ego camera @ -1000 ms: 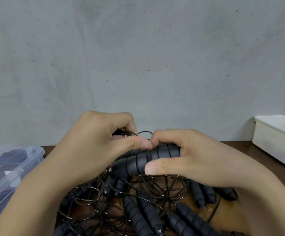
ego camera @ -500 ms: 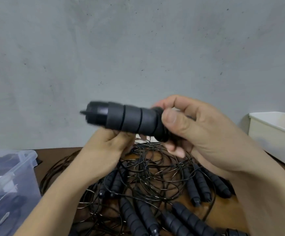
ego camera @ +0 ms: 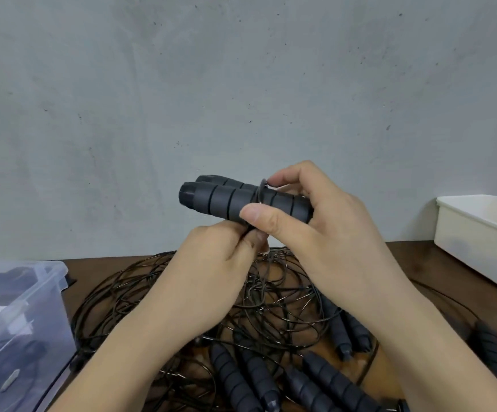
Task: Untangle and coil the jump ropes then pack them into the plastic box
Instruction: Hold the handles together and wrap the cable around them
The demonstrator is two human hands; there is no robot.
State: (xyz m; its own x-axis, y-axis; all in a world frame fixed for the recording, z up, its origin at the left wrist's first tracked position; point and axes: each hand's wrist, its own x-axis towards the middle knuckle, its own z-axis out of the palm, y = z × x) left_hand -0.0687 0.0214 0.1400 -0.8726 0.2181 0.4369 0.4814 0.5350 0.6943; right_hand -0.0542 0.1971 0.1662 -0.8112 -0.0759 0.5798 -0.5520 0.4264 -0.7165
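— Jump ropes, black, thin cord (ego camera: 271, 307): where?
— Tangled heap on the brown wooden bench (ego camera: 413, 263), centre, under both hands. Cords loop over each other. Ribbed black foam loose handles (ego camera: 232, 379) lie along the near side. One more handle (ego camera: 491, 349) lies off right, apart from the heap.
— Anything lifted?
— Yes, a held pair of ribbed black foam handles (ego camera: 220, 200). They are side by side above the heap, roughly level, end caps pointing left. A thin black cord loop (ego camera: 259, 191) goes round them mid-length.
— Right hand?
— Right hand (ego camera: 315, 233) is clamped round the held pair. The thumb lies across the front and the index finger curls over the top, its tip at the cord loop.
— Left hand?
— Left hand (ego camera: 211, 272) is just below, touching the right hand. Fingers are curled, pinching cord under the held pair. Cord runs down from there into the heap.
— Box?
— Clear plastic box (ego camera: 48, 281) sits at the left end of the bench, partly cut off by the frame, just beside the heap. Dark shapes show through its wall, too blurred to name.
— Rest?
— White rectangular plastic tub (ego camera: 473, 242) stands far right on the bench, well apart from the heap, with a bit of pink at its edge. Grey concrete wall (ego camera: 241, 84) stands behind everything.
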